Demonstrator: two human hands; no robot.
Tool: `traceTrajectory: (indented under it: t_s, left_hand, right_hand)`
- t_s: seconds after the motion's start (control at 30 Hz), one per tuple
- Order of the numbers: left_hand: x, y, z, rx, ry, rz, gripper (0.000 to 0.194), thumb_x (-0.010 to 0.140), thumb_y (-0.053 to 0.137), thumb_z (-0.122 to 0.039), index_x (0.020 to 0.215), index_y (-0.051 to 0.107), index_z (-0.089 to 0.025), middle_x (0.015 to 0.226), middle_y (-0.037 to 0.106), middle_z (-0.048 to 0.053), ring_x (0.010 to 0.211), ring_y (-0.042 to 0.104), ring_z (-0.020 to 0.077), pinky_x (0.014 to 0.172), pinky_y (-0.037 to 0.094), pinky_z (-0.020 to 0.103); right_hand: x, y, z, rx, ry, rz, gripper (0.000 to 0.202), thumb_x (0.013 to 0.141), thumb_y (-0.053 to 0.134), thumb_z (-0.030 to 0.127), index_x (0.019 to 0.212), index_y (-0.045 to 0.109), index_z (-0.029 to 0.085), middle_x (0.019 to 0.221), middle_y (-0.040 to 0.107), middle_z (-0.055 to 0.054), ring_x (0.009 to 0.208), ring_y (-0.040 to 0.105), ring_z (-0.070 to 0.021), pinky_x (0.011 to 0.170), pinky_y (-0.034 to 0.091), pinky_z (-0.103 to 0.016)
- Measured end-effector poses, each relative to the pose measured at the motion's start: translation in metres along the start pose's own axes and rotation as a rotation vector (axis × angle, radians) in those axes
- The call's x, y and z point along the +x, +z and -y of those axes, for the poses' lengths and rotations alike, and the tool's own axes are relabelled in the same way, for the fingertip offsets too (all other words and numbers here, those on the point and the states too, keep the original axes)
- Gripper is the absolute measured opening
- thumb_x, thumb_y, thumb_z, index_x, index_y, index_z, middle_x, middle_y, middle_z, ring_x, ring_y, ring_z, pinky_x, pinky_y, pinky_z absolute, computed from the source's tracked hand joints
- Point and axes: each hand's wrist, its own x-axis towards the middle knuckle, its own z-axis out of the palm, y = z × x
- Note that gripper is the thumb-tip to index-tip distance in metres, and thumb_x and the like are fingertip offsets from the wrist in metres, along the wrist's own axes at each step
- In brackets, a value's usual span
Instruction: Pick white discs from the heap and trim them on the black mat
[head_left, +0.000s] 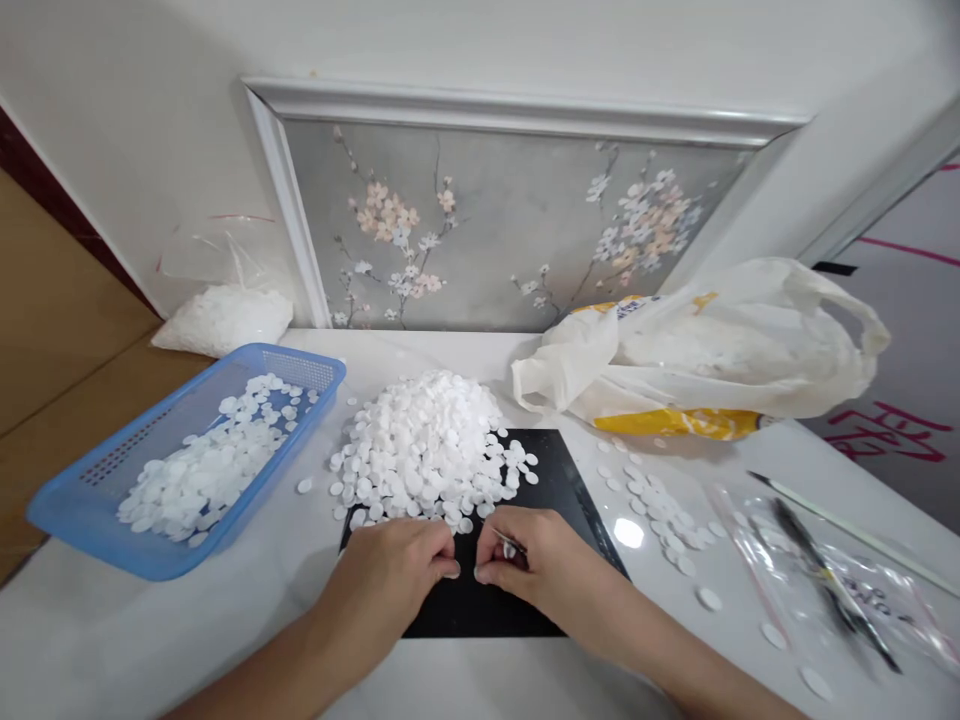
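A heap of small white plastic discs [427,440] lies on the back of a black mat [510,612] and spills over its left edge. My left hand [401,570] is at the near side of the heap, its fingers closed in a pinch with the thumb; whatever is between them is hidden. Just to the right, over the mat, my right hand [536,560] is curled closed. A small thin metallic tool [511,545] shows inside its fingers, mostly covered. The two hands face each other with a narrow gap between.
On the left stands a blue plastic basket [335,378] holding more discs, with a clear bag [225,318] of white pieces behind it. A white and yellow carrier bag [720,345] lies back right. Loose discs [664,515], a dark pen-like tool [832,580] and clear plastic packets are at right.
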Motion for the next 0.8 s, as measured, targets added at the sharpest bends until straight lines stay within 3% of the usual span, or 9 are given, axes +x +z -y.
traceTrajectory:
  t_s: [0.17, 0.33, 0.47, 0.53, 0.67, 0.8]
  left_hand:
    - [-0.001, 0.0, 0.002, 0.015, 0.013, -0.022, 0.022, 0.093, 0.042, -0.02, 0.089, 0.063, -0.025, 0.08, 0.07, -0.001, 0.075, 0.064, 0.0171, 0.063, 0.039, 0.024]
    - [-0.004, 0.003, 0.008, -0.048, 0.08, -0.051, 0.021, 0.092, 0.045, -0.026, 0.091, 0.066, -0.027, 0.086, 0.073, -0.001, 0.078, 0.066, 0.0187, 0.067, 0.042, 0.025]
    - [-0.005, 0.005, 0.012, -0.172, 0.107, -0.081, 0.027, 0.094, 0.041, -0.028, 0.105, 0.065, -0.031, 0.101, 0.073, -0.003, 0.088, 0.067, 0.0178, 0.076, 0.045, 0.025]
    - [-0.006, 0.003, 0.013, -0.205, 0.067, -0.111, 0.033, 0.095, 0.033, -0.026, 0.113, 0.06, -0.031, 0.096, 0.073, -0.002, 0.08, 0.067, 0.0168, 0.071, 0.045, 0.025]
    - [-0.007, -0.002, 0.014, -0.221, 0.007, -0.179, 0.037, 0.092, 0.029, -0.019, 0.116, 0.055, -0.029, 0.091, 0.071, -0.001, 0.074, 0.064, 0.0166, 0.064, 0.044, 0.024]
    - [-0.006, -0.003, 0.012, -0.174, -0.016, -0.172, 0.026, 0.093, 0.034, -0.025, 0.099, 0.059, -0.028, 0.085, 0.07, -0.003, 0.074, 0.064, 0.0162, 0.064, 0.042, 0.024]
  right_hand:
    - [-0.001, -0.009, -0.001, 0.009, 0.051, 0.02, 0.01, 0.079, 0.054, 0.018, 0.07, 0.056, 0.02, 0.063, 0.051, 0.005, 0.058, 0.041, -0.0104, 0.052, 0.029, -0.021]
    - [-0.005, -0.017, -0.005, -0.065, 0.055, 0.028, 0.014, 0.082, 0.05, 0.017, 0.071, 0.058, 0.02, 0.067, 0.058, 0.003, 0.062, 0.049, -0.0125, 0.056, 0.034, -0.023]
    - [-0.005, -0.022, -0.009, -0.034, 0.033, -0.005, 0.021, 0.088, 0.039, 0.015, 0.087, 0.059, 0.021, 0.07, 0.059, 0.002, 0.062, 0.051, -0.0129, 0.058, 0.036, -0.024]
    - [-0.004, -0.025, -0.01, -0.017, 0.038, -0.027, 0.023, 0.09, 0.036, 0.017, 0.092, 0.059, 0.022, 0.069, 0.056, 0.003, 0.06, 0.048, -0.0125, 0.057, 0.035, -0.023]
    - [-0.002, -0.024, -0.009, -0.032, 0.079, 0.003, 0.014, 0.086, 0.053, 0.03, 0.078, 0.062, 0.022, 0.061, 0.05, 0.005, 0.056, 0.042, -0.011, 0.051, 0.029, -0.022]
    - [-0.001, -0.017, -0.006, -0.104, 0.138, 0.035, 0.007, 0.073, 0.066, 0.02, 0.07, 0.06, 0.021, 0.055, 0.045, 0.006, 0.052, 0.04, -0.0095, 0.049, 0.026, -0.021]
